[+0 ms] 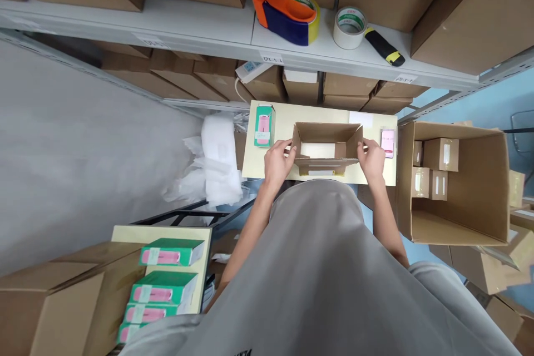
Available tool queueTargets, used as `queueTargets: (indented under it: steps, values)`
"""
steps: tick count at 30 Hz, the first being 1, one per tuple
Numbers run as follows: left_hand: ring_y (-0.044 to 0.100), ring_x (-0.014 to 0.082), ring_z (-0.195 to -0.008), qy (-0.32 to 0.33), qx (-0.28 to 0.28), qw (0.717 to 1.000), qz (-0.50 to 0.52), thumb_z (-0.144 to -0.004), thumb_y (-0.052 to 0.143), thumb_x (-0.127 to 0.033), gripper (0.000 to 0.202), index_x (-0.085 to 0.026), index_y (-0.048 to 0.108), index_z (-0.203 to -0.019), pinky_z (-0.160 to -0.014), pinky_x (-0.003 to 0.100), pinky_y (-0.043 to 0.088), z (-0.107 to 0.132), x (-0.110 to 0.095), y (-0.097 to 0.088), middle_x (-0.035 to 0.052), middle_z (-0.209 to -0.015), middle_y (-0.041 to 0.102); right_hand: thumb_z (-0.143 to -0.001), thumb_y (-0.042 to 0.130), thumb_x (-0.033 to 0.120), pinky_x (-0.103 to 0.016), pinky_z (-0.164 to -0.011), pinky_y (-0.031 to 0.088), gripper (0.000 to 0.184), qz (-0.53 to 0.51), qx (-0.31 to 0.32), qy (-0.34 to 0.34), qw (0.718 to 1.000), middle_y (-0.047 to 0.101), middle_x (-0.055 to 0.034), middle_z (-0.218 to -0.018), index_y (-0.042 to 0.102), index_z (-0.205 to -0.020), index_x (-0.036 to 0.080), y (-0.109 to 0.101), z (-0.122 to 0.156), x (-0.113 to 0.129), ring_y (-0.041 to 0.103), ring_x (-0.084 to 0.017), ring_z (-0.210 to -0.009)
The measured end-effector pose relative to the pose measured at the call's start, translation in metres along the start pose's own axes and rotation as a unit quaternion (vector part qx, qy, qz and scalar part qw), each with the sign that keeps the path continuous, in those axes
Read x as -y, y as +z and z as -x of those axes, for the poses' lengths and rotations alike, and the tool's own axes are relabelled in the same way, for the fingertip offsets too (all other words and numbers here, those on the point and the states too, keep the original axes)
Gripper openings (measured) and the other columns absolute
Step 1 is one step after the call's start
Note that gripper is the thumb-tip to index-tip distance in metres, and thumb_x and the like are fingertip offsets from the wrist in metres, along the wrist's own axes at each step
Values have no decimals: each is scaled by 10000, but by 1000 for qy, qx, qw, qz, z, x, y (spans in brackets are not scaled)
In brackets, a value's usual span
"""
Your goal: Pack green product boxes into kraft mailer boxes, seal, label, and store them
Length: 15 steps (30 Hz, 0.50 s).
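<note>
An open brown cardboard box (pixel 325 132) is on the pale table (pixel 377 175) in front of me. My left hand (pixel 278 164) pinches its left edge between thumb and fingers. At the opposite edge, my right hand (pixel 371 161) grips the box the same way. A white patch shows inside the box, but I cannot tell what it is. To the left of the box stands a green product box (pixel 263 125) with a pink picture on it. A phone (pixel 387 143) with a lit pink screen lies just right of my right hand.
Above the table, a shelf (pixel 208 22) carries an orange and blue tape dispenser (pixel 287 16), a tape roll (pixel 349 28) and a utility knife (pixel 384 46). A large carton (pixel 475 189) at right holds several small boxes. White wrapping (pixel 219 161) and several green boxes (pixel 164 286) are at left.
</note>
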<state>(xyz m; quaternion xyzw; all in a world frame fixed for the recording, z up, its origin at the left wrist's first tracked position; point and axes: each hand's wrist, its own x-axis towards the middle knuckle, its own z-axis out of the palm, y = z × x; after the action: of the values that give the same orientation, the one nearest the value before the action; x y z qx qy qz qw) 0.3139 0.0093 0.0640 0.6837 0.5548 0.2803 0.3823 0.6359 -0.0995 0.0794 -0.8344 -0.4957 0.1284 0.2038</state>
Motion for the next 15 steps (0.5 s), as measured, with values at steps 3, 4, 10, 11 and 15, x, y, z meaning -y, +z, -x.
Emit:
queueTargets:
  steps: [3, 4, 10, 11, 15]
  values:
    - [817, 272, -1011, 10, 27, 998, -61, -1061, 683, -310, 341, -228, 836, -1354, -1033, 401, 654, 1, -4, 3, 107, -1319, 840, -1152, 446, 427, -384, -771, 576, 507, -13, -29, -7, 999, 828, -179, -1089, 843, -1281, 139, 13, 16, -3, 749, -277, -811]
    - [822, 274, -1040, 8, 35, 996, -80, -1068, 669, -296, 359, -227, 821, -1385, -1055, 408, 660, 1, -3, 4, 110, -1351, 830, -1160, 437, 430, -390, -771, 581, 518, -18, -31, -5, 999, 826, -183, -1100, 834, -1310, 134, 18, 20, -5, 752, -280, -817]
    - [835, 299, -1105, 12, 82, 987, -136, -1078, 655, -250, 471, -222, 721, -1544, -1042, 435, 692, 9, 13, 11, 148, -1476, 772, -1186, 439, 431, -412, -811, 610, 500, -19, 0, 4, 1000, 823, -195, -1214, 793, -1404, 152, 43, 34, -15, 782, -298, -887]
    - [834, 296, -1102, 14, 87, 987, -137, -1080, 654, -247, 492, -224, 702, -1569, -1031, 433, 696, 11, 15, 11, 149, -1483, 766, -1186, 442, 430, -412, -817, 612, 496, -17, 3, 7, 1000, 822, -195, -1230, 789, -1410, 156, 45, 36, -16, 784, -297, -894]
    - [826, 286, -1090, 21, 98, 986, -136, -1089, 657, -258, 542, -218, 650, -1630, -993, 417, 701, 18, 18, 12, 152, -1487, 757, -1192, 438, 448, -416, -831, 622, 497, -21, 5, 13, 1000, 818, -191, -1250, 774, -1429, 168, 49, 42, -17, 791, -292, -901]
